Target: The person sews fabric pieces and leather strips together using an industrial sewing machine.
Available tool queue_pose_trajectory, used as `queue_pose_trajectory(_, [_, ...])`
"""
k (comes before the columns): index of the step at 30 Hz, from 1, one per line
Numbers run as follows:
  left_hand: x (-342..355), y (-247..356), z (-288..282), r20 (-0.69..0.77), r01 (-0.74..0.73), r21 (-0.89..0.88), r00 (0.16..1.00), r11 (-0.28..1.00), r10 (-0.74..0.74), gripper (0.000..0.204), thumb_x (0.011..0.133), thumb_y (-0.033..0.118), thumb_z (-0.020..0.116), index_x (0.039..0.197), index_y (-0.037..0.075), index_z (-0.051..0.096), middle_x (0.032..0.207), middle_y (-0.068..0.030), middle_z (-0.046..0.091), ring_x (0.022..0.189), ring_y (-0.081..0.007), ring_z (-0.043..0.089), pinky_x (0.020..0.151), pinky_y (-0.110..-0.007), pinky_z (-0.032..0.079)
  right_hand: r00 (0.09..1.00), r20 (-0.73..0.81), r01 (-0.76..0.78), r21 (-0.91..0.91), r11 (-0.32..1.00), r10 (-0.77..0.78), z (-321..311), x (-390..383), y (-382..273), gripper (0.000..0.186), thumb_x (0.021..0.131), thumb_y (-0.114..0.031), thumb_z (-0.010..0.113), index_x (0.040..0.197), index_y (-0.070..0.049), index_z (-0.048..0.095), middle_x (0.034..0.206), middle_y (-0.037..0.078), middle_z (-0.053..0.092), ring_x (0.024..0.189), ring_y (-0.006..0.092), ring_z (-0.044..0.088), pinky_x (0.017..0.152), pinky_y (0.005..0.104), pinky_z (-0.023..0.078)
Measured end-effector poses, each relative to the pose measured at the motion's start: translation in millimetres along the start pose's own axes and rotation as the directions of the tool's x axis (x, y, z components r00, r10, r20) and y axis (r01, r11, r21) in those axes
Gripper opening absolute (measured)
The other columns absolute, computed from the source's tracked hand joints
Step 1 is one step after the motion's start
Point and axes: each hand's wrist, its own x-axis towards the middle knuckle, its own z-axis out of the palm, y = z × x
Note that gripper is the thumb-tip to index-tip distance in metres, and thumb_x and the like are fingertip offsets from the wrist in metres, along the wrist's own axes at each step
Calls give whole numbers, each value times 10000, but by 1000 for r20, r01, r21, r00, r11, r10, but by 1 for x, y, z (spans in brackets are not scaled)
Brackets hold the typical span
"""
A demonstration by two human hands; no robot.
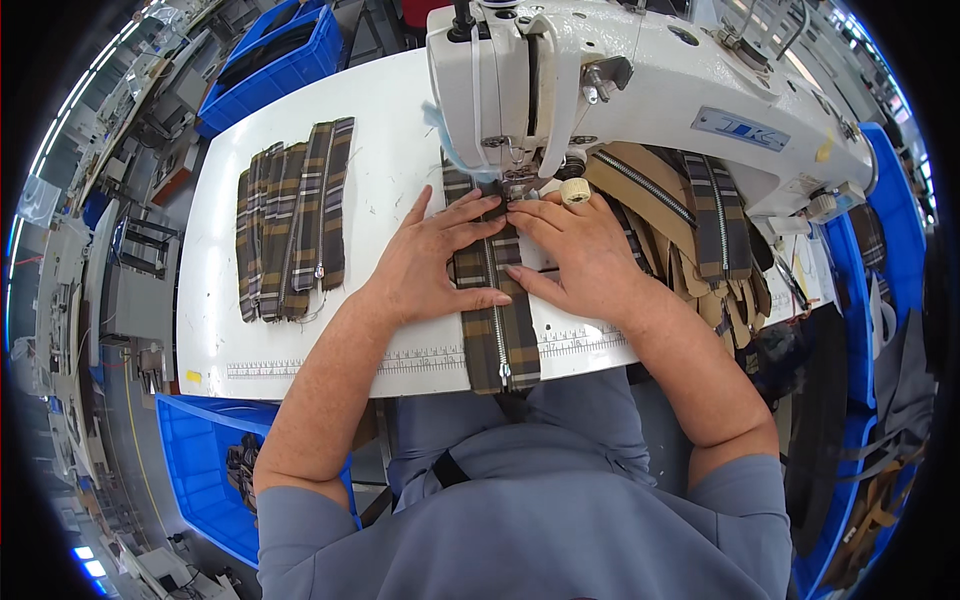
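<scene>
A plaid fabric strip with a metal zipper runs under the needle of a white sewing machine and hangs just over the table's front edge. My left hand lies on the strip's left side, fingers spread, fingertips close to the presser foot. From the right, my right hand rests flat on the strip, thumb apart from the fingers. Neither hand grips the cloth; both press it from above. The zipper pull is at the strip's near end. Around the needle the stitching is partly hidden by my fingertips.
On the left of the white table lies a stack of plaid zipper strips. More plaid and tan zipper pieces are heaped right, beneath the machine arm. A printed ruler follows the front edge. Blue bins stand around the table.
</scene>
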Motion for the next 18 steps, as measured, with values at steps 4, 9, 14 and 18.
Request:
queue_pose_trajectory(4, [-1,-1,3,-5,6,-25,1000,1000,-6,845,700,523,929,1396,108,687,1571,-107,559,1537,-296,425,1317,-610,145,1000,-14,1,-4,1000,-1,1,-1,-1,495,896,-416,748,1219,-41,726,1274,72,705,1080,272,606,1001,439,445])
queue_pose_trajectory(9, [-1,3,1,-16,19,-38,1000,999,-19,724,745,457,918,1360,131,718,1564,-92,571,1521,-294,450,1315,-608,165,1000,2,-7,-4,1000,7,0,0,-2,488,892,-405,754,1217,-42,729,1268,73,707,1091,275,609,1007,437,450])
queue_pose_trajectory(14, [-1,1,3,-20,43,-79,999,996,-44,626,787,414,896,1330,145,740,1545,-79,593,1509,-288,468,1313,-610,177,1000,6,-6,-5,1000,6,-1,1,-2,493,892,-403,750,1226,-40,730,1274,75,707,1104,278,609,1017,434,451])
queue_pose_trajectory(18, [-1,3,1,-30,31,-74,999,997,-33,545,820,337,880,1313,145,749,1509,-84,622,1471,-296,514,1303,-600,221,1000,10,-6,-12,1000,6,-1,0,-3,498,897,-403,742,1231,-35,732,1278,78,707,1113,278,607,1019,434,450])
